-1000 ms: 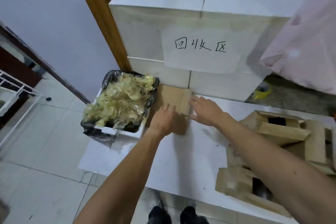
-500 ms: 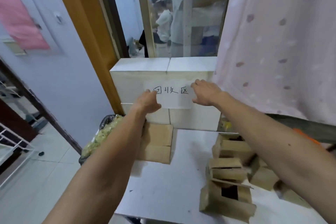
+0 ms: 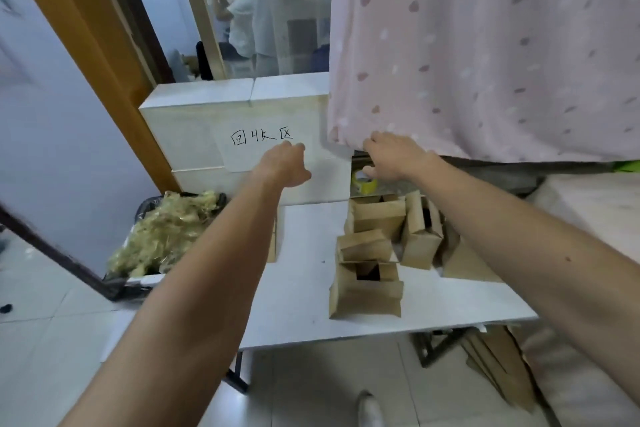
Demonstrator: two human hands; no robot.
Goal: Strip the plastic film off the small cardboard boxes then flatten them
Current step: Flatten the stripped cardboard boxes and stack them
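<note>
A: Surface and room, quick.

B: White table [image 3: 304, 288] on a pale tiled floor [image 3: 52, 322]. Stacked white blocks [image 3: 194, 128] at the table's far edge carry a handwritten paper label [image 3: 242, 156]. Wooden door frame [image 3: 86, 45] on the left, a window [image 3: 259, 10] behind the blocks with blurred people beyond it, and a pink curtain [image 3: 485, 45] hanging on the right.

A: Task things?

B: Small cardboard boxes [image 3: 365, 291] are clustered on the right half of the table, touching each other. Flattened cardboard [image 3: 273, 246] lies at the far left and is mostly hidden by the left forearm. The plastic film [image 3: 166, 232] is heaped in a black-lined bin [image 3: 145, 208] at the table's left end.

A: Which way do the boxes point?

B: The nearest box has its long axis left-right and its open mouth facing up. The two behind it also run left-right. A fourth box [image 3: 420, 232] runs lengthwise away from the camera; cannot tell whether it stands on end.

A: Hands?

B: The left hand [image 3: 284, 166] is up in front of the label with its fingers curled away from the camera, so I cannot tell what the grip has. The right hand [image 3: 391, 156] is at the curtain hem with a wide grip. Its thumb is spread just above a yellow tape roll [image 3: 363, 182], apart from the boxes.

A: Anything else?

B: Flat cardboard [image 3: 498, 367] leans under the table on the right, and a shoe [image 3: 370, 409] shows at the bottom.
</note>
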